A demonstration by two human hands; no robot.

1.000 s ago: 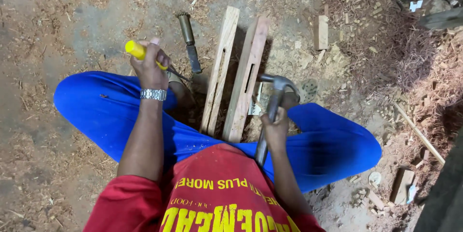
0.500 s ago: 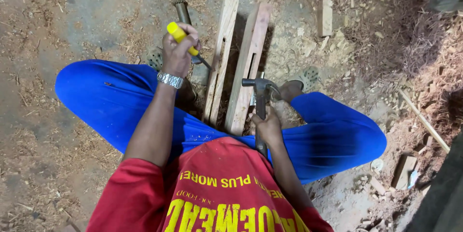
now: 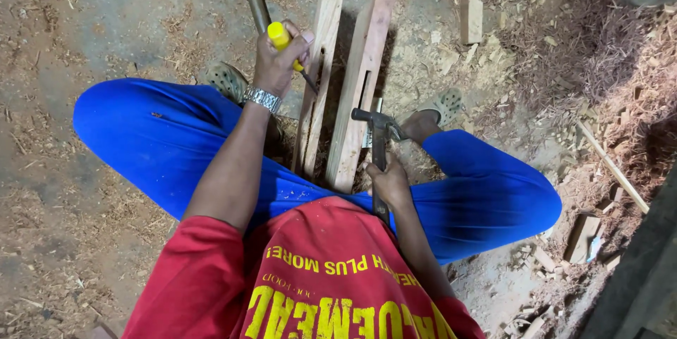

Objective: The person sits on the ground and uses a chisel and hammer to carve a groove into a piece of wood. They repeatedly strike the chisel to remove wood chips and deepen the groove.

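Yellow chisel handle [image 3: 279, 36], blue trousers [image 3: 155, 134], red shirt [image 3: 310, 275], pale wooden boards [image 3: 363, 78].

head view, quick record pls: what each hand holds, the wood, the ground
left hand: left hand grips a yellow-handled chisel, blade angled down to the left plank
right hand: right hand holds a claw hammer by the handle, head raised beside the right plank
wood: two slotted planks lying side by side between the legs
other tool: dark chisel on the ground
ground: dirt floor strewn with wood chips
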